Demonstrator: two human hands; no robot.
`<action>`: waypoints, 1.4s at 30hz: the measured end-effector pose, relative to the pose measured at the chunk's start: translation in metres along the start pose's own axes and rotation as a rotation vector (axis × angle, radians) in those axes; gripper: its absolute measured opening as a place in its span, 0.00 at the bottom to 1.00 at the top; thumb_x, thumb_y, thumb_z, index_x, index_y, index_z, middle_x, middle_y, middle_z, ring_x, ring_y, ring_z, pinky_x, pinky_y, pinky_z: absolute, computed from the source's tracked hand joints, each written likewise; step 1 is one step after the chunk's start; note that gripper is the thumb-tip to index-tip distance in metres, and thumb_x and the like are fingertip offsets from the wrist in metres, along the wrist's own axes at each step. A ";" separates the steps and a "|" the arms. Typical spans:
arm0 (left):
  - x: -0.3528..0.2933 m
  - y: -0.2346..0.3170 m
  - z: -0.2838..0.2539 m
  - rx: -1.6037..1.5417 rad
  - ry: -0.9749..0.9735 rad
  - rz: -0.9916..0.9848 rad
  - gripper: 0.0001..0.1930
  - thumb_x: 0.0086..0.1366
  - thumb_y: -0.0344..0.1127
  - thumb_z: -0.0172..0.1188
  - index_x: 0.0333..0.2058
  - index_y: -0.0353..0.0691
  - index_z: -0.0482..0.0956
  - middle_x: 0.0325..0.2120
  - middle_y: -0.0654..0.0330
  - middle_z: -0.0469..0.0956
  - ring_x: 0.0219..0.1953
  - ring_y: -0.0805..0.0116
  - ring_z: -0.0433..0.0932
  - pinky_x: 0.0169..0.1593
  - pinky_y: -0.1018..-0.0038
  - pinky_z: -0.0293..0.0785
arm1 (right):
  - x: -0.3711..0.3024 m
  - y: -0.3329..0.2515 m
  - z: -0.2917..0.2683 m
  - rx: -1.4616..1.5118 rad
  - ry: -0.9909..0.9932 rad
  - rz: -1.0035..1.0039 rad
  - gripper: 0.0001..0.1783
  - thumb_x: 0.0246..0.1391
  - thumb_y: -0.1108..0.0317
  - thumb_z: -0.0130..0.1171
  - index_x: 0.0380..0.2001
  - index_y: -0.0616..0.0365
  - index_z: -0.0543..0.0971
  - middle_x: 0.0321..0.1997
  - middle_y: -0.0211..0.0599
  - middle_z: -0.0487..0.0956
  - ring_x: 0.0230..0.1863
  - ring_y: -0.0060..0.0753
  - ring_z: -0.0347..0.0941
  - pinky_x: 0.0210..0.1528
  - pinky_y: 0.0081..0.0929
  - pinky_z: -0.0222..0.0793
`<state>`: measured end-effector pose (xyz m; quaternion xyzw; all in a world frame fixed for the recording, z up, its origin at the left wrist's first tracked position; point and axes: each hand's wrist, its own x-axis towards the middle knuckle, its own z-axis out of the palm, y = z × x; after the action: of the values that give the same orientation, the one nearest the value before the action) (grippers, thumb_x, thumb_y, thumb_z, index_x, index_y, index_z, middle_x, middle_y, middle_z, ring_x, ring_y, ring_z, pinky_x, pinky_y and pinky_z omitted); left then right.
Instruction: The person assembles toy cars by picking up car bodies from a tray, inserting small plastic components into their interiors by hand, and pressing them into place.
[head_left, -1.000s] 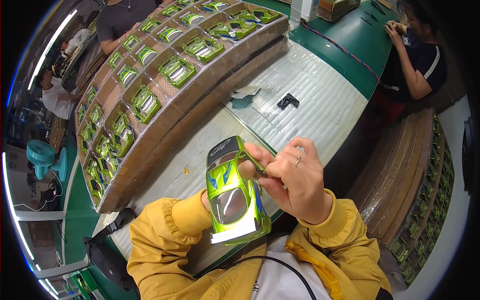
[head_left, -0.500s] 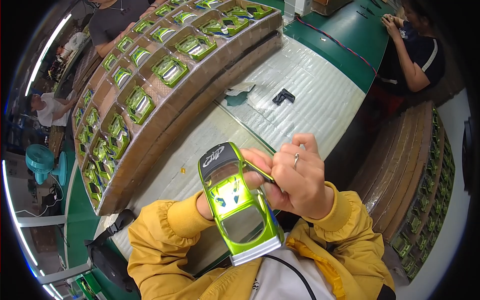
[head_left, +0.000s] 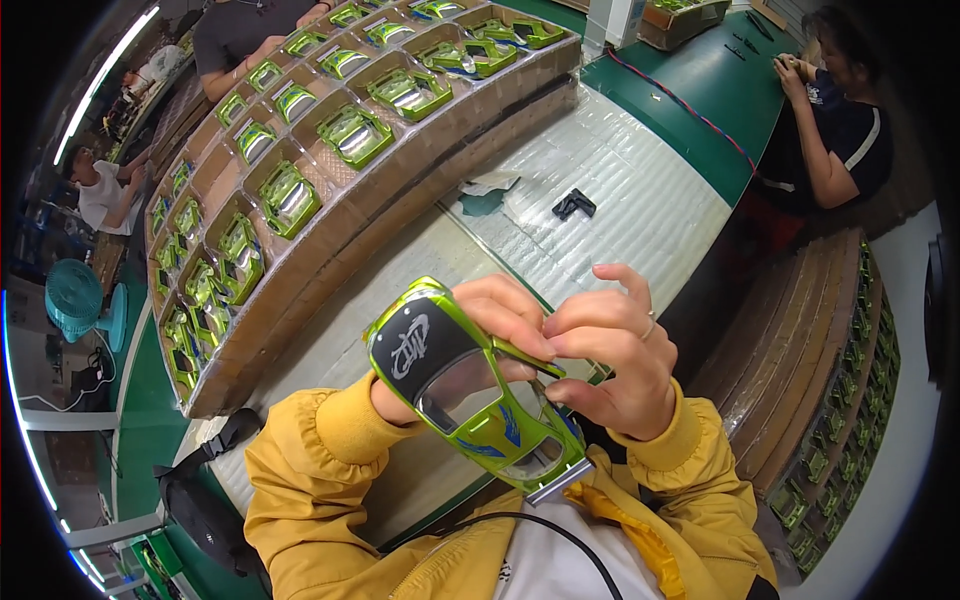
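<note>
A lime-green toy car body [head_left: 440, 345] with a black hood, blue markings, window openings and a silver tail edge is tilted in front of my chest. My left hand [head_left: 500, 308] is closed around it from behind, fingers showing past its right side. A slim green-and-black door [head_left: 530, 358] stands out from that side of the body. My right hand [head_left: 625, 355] has thumb and index finger at the door's outer end, the other fingers raised and curled. Part of the left hand is hidden behind the car body.
Stacked cardboard trays [head_left: 400, 160] of green car bodies stand at the left. A small black part [head_left: 573, 205] lies on the foam-covered table [head_left: 640, 165]. More tray stacks [head_left: 800, 370] stand at the right. Co-workers are at the far side, and a teal fan [head_left: 75, 300] is at left.
The car body has turned so its black hood faces me more and its tail swings right. My right hand has shifted slightly right, its fingers opening a little around the door end.
</note>
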<state>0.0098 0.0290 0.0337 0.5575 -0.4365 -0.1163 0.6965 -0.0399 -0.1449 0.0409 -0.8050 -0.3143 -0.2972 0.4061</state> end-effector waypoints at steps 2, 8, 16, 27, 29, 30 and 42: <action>0.000 0.002 0.000 0.090 -0.001 0.088 0.10 0.47 0.26 0.63 0.30 0.41 0.76 0.28 0.61 0.72 0.33 0.66 0.71 0.37 0.74 0.68 | -0.001 -0.007 0.002 0.150 0.115 0.120 0.10 0.38 0.66 0.63 0.27 0.52 0.75 0.29 0.25 0.76 0.32 0.24 0.71 0.52 0.33 0.57; 0.000 0.004 0.003 0.285 0.072 0.201 0.13 0.44 0.25 0.66 0.30 0.42 0.73 0.27 0.63 0.72 0.31 0.67 0.72 0.34 0.74 0.68 | -0.002 -0.011 0.002 0.162 0.124 0.142 0.10 0.34 0.72 0.64 0.26 0.54 0.77 0.28 0.28 0.77 0.31 0.25 0.73 0.48 0.29 0.62; -0.002 0.002 0.007 0.403 0.125 0.276 0.16 0.41 0.23 0.65 0.30 0.43 0.72 0.27 0.64 0.71 0.30 0.66 0.71 0.33 0.74 0.67 | -0.001 -0.016 0.006 0.161 0.151 0.150 0.09 0.36 0.77 0.61 0.27 0.56 0.77 0.27 0.30 0.76 0.30 0.27 0.72 0.47 0.29 0.62; -0.003 0.004 0.013 0.523 0.159 0.220 0.16 0.40 0.23 0.65 0.30 0.43 0.72 0.27 0.64 0.71 0.31 0.65 0.71 0.35 0.72 0.67 | -0.005 -0.009 0.007 0.056 0.156 0.111 0.08 0.38 0.76 0.59 0.27 0.55 0.76 0.24 0.28 0.75 0.28 0.26 0.72 0.58 0.39 0.51; -0.004 0.003 0.014 0.506 0.158 0.228 0.16 0.40 0.23 0.65 0.30 0.44 0.73 0.27 0.64 0.72 0.31 0.65 0.71 0.36 0.72 0.67 | -0.006 -0.010 0.008 0.063 0.161 0.107 0.08 0.38 0.75 0.60 0.26 0.55 0.76 0.24 0.28 0.75 0.28 0.25 0.72 0.58 0.40 0.50; -0.003 0.002 0.012 0.510 0.160 0.230 0.16 0.40 0.23 0.65 0.30 0.44 0.73 0.27 0.64 0.72 0.31 0.65 0.71 0.36 0.72 0.67 | -0.006 -0.010 0.009 0.069 0.167 0.104 0.08 0.37 0.75 0.60 0.26 0.55 0.76 0.25 0.27 0.76 0.28 0.25 0.72 0.59 0.40 0.50; 0.005 0.010 -0.001 0.725 0.398 -0.173 0.08 0.42 0.28 0.64 0.24 0.36 0.76 0.19 0.59 0.75 0.22 0.69 0.75 0.26 0.79 0.69 | -0.019 0.001 0.022 0.461 -0.032 0.436 0.46 0.38 0.62 0.66 0.57 0.63 0.51 0.57 0.47 0.59 0.56 0.39 0.59 0.56 0.32 0.55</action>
<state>0.0105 0.0304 0.0446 0.8128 -0.2577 0.0966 0.5135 -0.0461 -0.1321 0.0152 -0.7446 -0.1997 -0.1111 0.6271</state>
